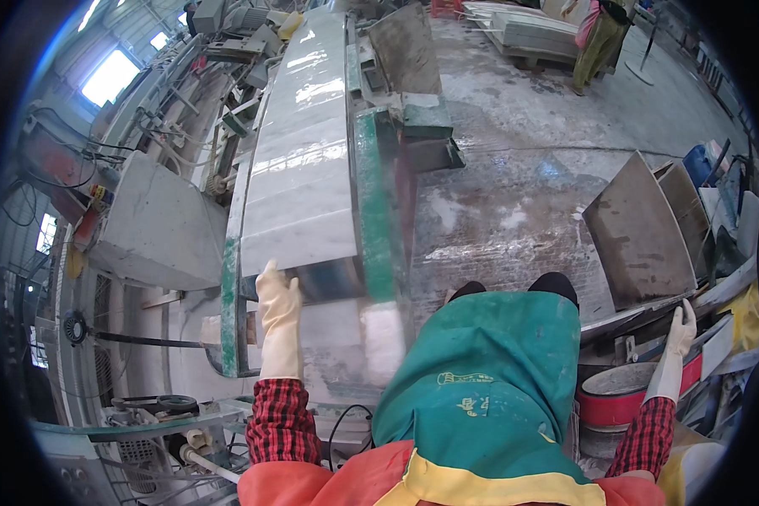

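Note:
Both hands wear long cream rubber gloves. My left hand [280, 316] is at the near edge of a wet white marble-like slab [299, 221] on a long conveyor. Its fingertips reach the slab's near left corner, apart from one another and not wrapped round it; whether they press on it I cannot tell. Several such pieces lie in a row beyond. Out to the right, my right hand [675, 350] is open, fingers stretched upward, beside the end of a long thin strip [637, 316]. Nothing shows in it. A red-banded round tub [611, 409] stands just left of that forearm.
Green side rails [373, 202] flank the conveyor. A white box-like housing [156, 223] stands left of it. Brownish slabs [637, 228] lean at the right. A person [599, 46] stands at the far right near stacked slabs [535, 32]. The floor [514, 194] looks wet.

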Motion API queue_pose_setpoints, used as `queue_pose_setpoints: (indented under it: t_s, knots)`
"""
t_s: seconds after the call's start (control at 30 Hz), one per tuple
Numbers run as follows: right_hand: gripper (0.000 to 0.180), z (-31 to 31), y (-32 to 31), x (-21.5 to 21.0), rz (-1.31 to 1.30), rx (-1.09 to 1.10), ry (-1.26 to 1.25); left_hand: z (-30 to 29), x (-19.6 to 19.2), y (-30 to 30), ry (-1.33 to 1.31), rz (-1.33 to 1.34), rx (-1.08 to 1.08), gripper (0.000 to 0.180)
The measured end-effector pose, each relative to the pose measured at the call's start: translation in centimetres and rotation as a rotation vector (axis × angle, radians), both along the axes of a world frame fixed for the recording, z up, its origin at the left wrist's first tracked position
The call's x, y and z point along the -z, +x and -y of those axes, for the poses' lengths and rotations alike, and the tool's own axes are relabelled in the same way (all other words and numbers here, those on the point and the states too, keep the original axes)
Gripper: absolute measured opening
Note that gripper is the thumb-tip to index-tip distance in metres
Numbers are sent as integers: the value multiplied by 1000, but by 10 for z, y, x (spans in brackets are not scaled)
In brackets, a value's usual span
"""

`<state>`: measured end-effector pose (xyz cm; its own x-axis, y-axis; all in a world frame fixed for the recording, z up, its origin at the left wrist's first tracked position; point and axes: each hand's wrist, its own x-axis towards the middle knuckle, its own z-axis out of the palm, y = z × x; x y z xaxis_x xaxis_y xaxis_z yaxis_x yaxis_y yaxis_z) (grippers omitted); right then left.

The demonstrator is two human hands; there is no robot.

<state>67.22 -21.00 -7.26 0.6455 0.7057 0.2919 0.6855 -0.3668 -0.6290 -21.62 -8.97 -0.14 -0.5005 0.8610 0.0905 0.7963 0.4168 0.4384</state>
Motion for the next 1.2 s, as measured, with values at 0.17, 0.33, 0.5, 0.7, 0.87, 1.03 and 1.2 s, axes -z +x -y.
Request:
queue_pose_setpoints:
  t_s: [0.17, 0.33, 0.5, 0.7, 0.87, 1.03, 1.2]
  knots:
    - [49, 39, -7, -40, 465, 299, -241, -43, 3, 16, -146, -646, 302, 73]
    - [59, 95, 58, -25, 568, 372, -402, -83, 4, 16, -378, -594, 325, 84]
    - [65, 128, 98, -14, 552, 370, -490, -95, 6, 8, -443, -532, 352, 92]
    - [60, 120, 71, 4, 609, 542, -583, -104, -4, 11, -545, -456, 376, 104]
    - [48, 122, 78, -14, 568, 578, -424, -112, 6, -11, -562, -410, 427, 119]
    - [43, 70, 16, -45, 559, 743, -444, -110, -20, 13, -743, -449, 338, 125]
    - [52, 103, 51, -18, 665, 645, -410, -124, 5, -5, -677, -474, 401, 124]
